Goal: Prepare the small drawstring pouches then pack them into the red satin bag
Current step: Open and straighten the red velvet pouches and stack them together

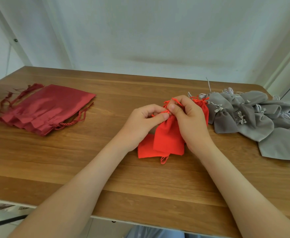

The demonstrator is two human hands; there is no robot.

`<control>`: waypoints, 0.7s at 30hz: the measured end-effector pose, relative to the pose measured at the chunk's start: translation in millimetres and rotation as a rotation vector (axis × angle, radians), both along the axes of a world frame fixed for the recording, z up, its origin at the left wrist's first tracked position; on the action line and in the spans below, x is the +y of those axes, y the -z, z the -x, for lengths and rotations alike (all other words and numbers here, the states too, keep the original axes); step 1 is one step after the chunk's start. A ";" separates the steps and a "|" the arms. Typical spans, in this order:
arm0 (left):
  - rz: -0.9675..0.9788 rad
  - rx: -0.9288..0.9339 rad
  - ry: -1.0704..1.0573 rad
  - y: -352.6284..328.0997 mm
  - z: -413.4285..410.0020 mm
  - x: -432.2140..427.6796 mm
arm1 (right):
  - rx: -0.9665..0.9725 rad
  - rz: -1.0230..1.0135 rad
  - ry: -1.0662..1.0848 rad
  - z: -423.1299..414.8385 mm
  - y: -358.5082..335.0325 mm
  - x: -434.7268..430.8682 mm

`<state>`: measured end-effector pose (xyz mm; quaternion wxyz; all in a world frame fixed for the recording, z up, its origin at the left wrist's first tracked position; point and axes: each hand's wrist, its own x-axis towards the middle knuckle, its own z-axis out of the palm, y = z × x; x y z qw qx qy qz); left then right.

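Observation:
A small bright red drawstring pouch hangs upright over the middle of the wooden table. My left hand and my right hand both pinch its red cord at the gathered top. Under it lies a second red pouch, flat, with its cord loop toward me. A third red pouch shows just behind my right hand. The dark red satin bags lie flat in a stack at the far left, tasselled cords trailing.
A heap of several grey drawstring pouches covers the right side of the table up to its edge. A white wall stands close behind the table. The table's front edge runs below my forearms.

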<state>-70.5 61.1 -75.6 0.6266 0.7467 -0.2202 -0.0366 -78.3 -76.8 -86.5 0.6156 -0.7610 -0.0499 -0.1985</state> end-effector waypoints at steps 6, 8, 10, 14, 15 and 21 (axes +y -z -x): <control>0.012 0.062 0.036 -3.8 1.9 -1.5 | -0.017 0.184 -0.017 2.3 -5.6 -2.0; 0.003 0.064 0.027 -3.8 1.5 -1.5 | -0.023 0.239 -0.053 3.1 -8.6 -5.2; -0.005 0.067 0.021 -3.0 1.5 -1.6 | 0.010 0.241 -0.074 3.6 -10.8 -8.9; -0.037 0.009 -0.058 4.8 -3.4 -2.2 | 0.051 0.180 -0.010 1.9 -9.7 -9.3; -0.080 -0.081 -0.128 8.5 -5.8 -1.6 | 0.053 0.169 0.010 1.2 -7.9 -7.6; -0.372 -0.611 -0.313 20.2 -11.9 0.8 | 0.034 0.035 0.039 -0.1 -3.1 -0.4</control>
